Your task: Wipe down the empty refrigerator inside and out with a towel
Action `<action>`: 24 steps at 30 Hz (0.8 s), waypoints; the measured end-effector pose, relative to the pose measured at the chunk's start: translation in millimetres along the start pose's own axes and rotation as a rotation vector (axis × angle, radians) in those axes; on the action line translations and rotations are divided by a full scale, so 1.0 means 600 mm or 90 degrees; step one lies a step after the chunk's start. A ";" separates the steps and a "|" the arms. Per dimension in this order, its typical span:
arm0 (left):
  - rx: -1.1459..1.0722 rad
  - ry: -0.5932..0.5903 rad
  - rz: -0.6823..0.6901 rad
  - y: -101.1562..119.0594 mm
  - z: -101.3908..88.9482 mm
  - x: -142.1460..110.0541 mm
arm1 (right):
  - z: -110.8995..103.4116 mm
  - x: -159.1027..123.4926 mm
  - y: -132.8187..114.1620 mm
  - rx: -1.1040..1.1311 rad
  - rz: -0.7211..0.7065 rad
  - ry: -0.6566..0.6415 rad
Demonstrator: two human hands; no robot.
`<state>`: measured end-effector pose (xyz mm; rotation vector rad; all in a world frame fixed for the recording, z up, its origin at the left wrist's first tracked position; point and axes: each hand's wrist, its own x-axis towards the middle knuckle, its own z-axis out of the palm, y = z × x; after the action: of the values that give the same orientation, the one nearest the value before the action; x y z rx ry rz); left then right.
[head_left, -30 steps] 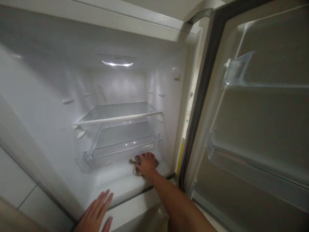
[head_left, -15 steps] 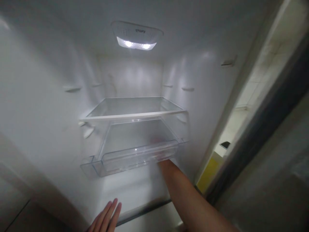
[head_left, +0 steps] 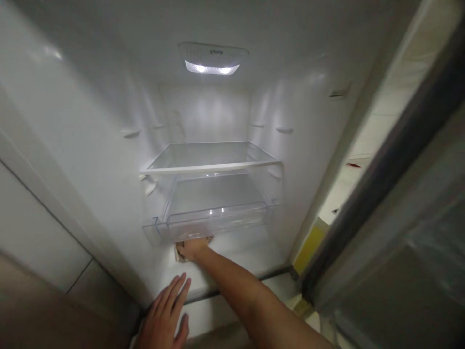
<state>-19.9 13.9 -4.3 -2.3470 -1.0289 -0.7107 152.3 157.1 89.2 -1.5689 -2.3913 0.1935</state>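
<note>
My right hand point(head_left: 194, 248) reaches into the bottom of a lit white fridge, below a clear plastic drawer point(head_left: 218, 220). Under its fingers is a patterned brown and white cloth point(head_left: 180, 254), pressed against the fridge floor point(head_left: 247, 247). The drawer front partly covers the fingers. My left hand point(head_left: 165, 312) is at the front left edge of the fridge, fingers stretched out and thumb apart, holding nothing.
A glass shelf point(head_left: 214, 156) with a white front rim spans the fridge above the drawer. A lamp point(head_left: 212, 68) glows in the ceiling. On the right stands the opened fridge door with its dark seal point(head_left: 378, 160). Tiles point(head_left: 43, 218) line the left side.
My right hand has moved left across the fridge floor, bringing the cloth into view. More of my left hand shows now. The view has shifted slightly.
</note>
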 end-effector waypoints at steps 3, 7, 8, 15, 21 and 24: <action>-0.018 -0.002 -0.009 0.007 -0.009 0.002 | -0.031 -0.061 0.035 -0.004 -0.012 -0.039; -0.031 -0.004 -0.017 0.011 -0.014 0.004 | -0.090 -0.142 0.148 -0.036 0.142 -0.006; -0.031 -0.003 -0.019 0.011 -0.015 0.005 | -0.101 -0.154 0.167 -0.048 0.205 0.013; -0.023 0.003 -0.017 0.017 -0.019 0.009 | -0.073 -0.168 0.068 -0.053 0.186 0.053; -0.022 0.012 -0.020 0.016 -0.015 0.004 | -0.101 -0.174 0.134 -0.073 0.144 -0.028; -0.010 0.029 -0.009 0.012 -0.007 0.004 | -0.129 -0.152 0.216 -0.109 0.284 0.002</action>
<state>-14.1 8.1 -1.2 -2.3277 -1.0239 -0.7764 323.4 122.7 115.4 -2.1646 -2.0670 0.0734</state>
